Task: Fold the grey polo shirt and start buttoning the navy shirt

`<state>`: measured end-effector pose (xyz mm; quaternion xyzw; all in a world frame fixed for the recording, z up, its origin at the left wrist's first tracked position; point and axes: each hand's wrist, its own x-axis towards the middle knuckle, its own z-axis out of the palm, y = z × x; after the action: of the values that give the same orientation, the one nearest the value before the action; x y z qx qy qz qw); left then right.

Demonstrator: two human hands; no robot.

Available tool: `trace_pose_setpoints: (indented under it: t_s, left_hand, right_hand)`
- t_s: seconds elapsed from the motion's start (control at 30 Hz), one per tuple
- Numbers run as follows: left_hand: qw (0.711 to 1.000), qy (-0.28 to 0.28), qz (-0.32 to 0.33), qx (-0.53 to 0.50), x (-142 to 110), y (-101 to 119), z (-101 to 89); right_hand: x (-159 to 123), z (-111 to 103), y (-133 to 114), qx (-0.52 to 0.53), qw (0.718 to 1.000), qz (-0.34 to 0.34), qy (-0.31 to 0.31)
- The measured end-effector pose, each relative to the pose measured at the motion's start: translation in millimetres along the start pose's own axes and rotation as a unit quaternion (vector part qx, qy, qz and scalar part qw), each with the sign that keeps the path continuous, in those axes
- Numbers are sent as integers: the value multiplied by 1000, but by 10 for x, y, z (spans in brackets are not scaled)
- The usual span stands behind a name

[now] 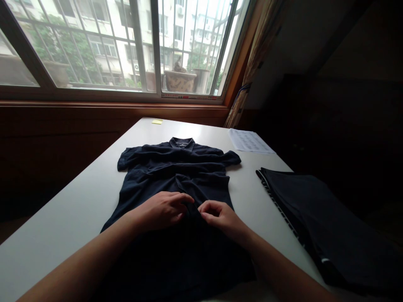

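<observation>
A dark navy short-sleeved shirt (151, 172) lies front up, its collar pointing away from me and its middle rumpled. My left hand (168, 208) rests at the front opening, with curled fingers and the thumb tucked under, closed on the cloth near the edge. Just to the right, my right hand (218, 214) pinches the same front edge between thumb and forefinger. The fingertips of both hands are close together but apart. Deep shadow hides the lower part of the shirt, and any button between the fingers is too small to make out.
The shirt lies on a white table (88, 184). Dark folded garments (315, 209) lie along its right edge. Printed paper sheets (250, 140) are at the far right corner, and a yellow sticky note (157, 121) is at the far edge. Behind stands a barred window (151, 50) with a tied curtain (241, 100).
</observation>
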<state>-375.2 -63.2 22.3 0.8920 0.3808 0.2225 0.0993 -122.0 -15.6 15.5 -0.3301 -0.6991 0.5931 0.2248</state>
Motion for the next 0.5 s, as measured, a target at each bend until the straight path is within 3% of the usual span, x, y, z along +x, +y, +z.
trace_pose_setpoints:
  t_s: [0.2, 0.5]
  left_hand:
    - [1000, -6, -8, -20, -6, -23, 38]
    - [999, -3, 29, 36, 6, -49, 90]
  right_hand:
    - [0, 4, 75, -16, 1000, 8, -13]
    - [27, -11, 117, -40, 999, -5, -17]
